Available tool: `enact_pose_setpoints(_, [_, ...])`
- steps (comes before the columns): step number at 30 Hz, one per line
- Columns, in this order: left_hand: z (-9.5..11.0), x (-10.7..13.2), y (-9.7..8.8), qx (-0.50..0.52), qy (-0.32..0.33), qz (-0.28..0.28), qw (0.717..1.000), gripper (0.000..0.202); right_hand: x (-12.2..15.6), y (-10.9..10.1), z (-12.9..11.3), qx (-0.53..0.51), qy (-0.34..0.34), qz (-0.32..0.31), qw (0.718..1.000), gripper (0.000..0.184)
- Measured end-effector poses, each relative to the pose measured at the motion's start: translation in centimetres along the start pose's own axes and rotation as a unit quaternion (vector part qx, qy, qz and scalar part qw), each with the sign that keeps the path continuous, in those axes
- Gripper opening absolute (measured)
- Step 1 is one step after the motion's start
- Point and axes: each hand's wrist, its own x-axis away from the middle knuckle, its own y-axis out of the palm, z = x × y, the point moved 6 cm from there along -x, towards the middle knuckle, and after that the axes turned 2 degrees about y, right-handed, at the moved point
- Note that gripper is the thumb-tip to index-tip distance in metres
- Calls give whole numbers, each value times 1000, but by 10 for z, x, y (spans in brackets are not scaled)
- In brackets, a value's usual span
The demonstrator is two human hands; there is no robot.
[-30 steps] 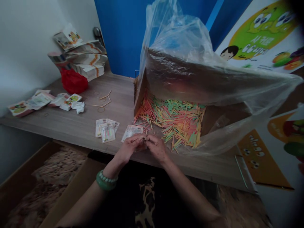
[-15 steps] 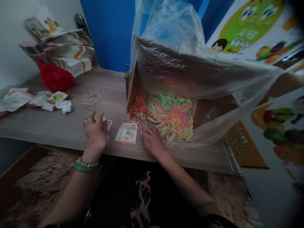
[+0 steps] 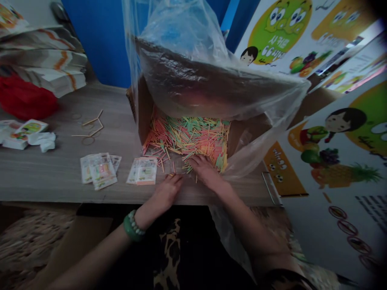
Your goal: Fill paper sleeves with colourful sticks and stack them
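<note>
Thin pink, green and yellow candy-like sticks (image 3: 193, 137) spill loosely from an open cardboard box (image 3: 145, 108) lying on its side. My right hand (image 3: 207, 171) lies over the front edge of the pile, fingers stretched out onto the sticks. To its left, close to the table's front edge, my left hand (image 3: 167, 193) has its fingers bent and pressed together; what is in them, if anything, is hidden. A few stray sticks lie just beyond these fingers. Left of that hand is a flat printed packet (image 3: 142, 171). Farther left, several similar packets (image 3: 102, 171) overlap.
Clear plastic sheeting (image 3: 256, 88) drapes over the box. On the table's left are rubber bands (image 3: 88, 140), thin bent sticks (image 3: 97, 130), small cartons (image 3: 27, 133), a crumpled tissue (image 3: 43, 141), a red bag (image 3: 26, 96) and stacked printed bundles (image 3: 57, 60). Printed cartons (image 3: 338, 169) stand right.
My left hand has left the packets at the left and moved right, beside the sticks. My right hand has reached farther onto the pile. The view has shifted to the right.
</note>
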Motion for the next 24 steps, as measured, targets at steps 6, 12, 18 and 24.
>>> enact_pose_setpoints(6, [4,-37,13,-79,-45,-57,994,32,-29,6,-12,62,-13,-35,997,41])
enact_pose_setpoints(12, [-1,-32,17,-85,-60,-19,994,31,-28,15,-6,64,-44,-35,996,34])
enact_pose_setpoints(18, [-1,-30,20,-66,-60,6,996,27,-34,18,4,63,-33,-38,997,34])
enact_pose_setpoints(24, [1,-28,20,-53,-38,14,998,26,-36,26,18,22,48,-52,997,38])
